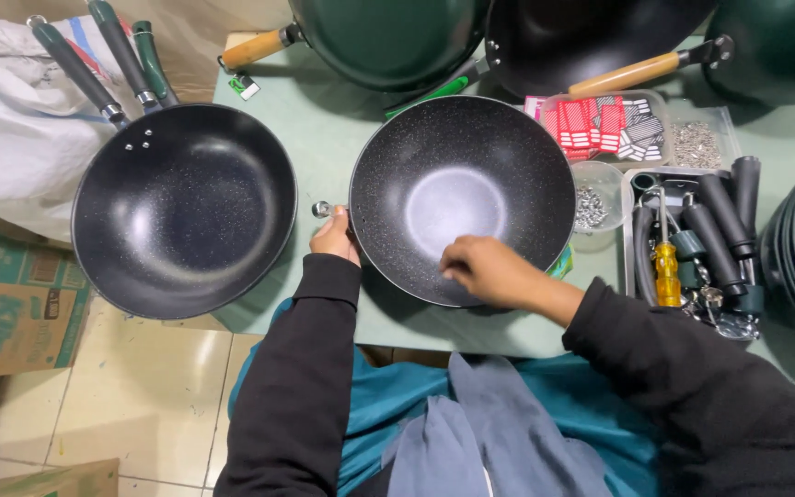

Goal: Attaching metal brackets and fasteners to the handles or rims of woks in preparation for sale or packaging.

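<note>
A black speckled wok (460, 184) without a handle sits on the pale green table (324, 120) in front of me. My left hand (334, 236) grips its left rim, right by a small metal handle socket (322, 209) that sticks out from the rim. My right hand (489, 270) reaches into the wok at its near right side, fingers curled and pressed on the inner wall; whether it holds something small I cannot tell.
A stack of handled black woks (183, 207) sits at the left, over the table edge. Dark green woks with wooden handles (388, 37) stand at the back. Trays at the right hold red tags (591, 124), screws (591, 207), black handles (724, 221) and a yellow screwdriver (665, 273). Cardboard boxes (11, 304) lie on the floor.
</note>
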